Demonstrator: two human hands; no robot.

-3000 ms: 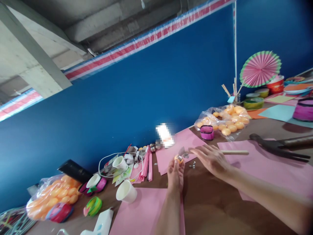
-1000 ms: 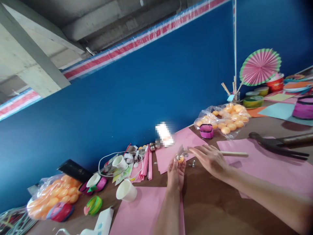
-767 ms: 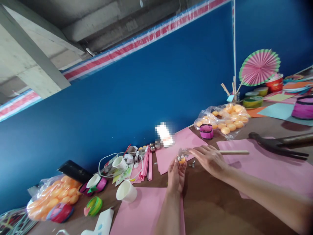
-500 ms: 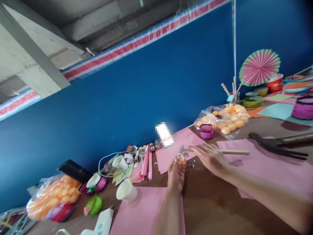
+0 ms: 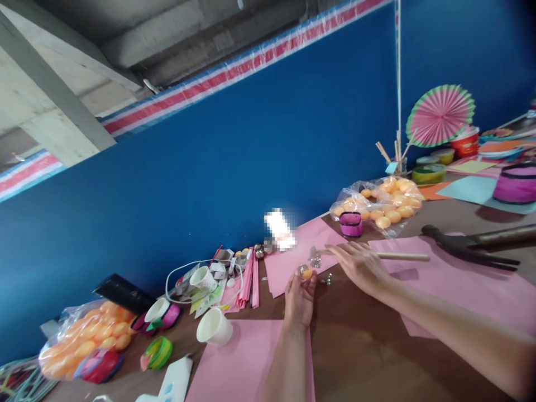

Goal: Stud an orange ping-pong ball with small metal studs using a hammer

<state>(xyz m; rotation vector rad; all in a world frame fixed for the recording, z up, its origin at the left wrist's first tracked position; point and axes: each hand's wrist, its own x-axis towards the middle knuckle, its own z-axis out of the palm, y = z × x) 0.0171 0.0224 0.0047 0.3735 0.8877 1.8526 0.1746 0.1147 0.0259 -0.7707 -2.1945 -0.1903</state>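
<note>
Left hand [image 5: 298,304] is pinching an orange-and-silver ball [image 5: 307,273], right hand [image 5: 363,267] gripping a pale wooden-handled tool [image 5: 404,257]; a blue partition [image 5: 234,173] is lining the brown worktop [image 5: 360,352]'s far edge.

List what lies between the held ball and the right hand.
In the head view, small silvery pieces lie between ball and right hand; the held tool's tip is there too.
</note>
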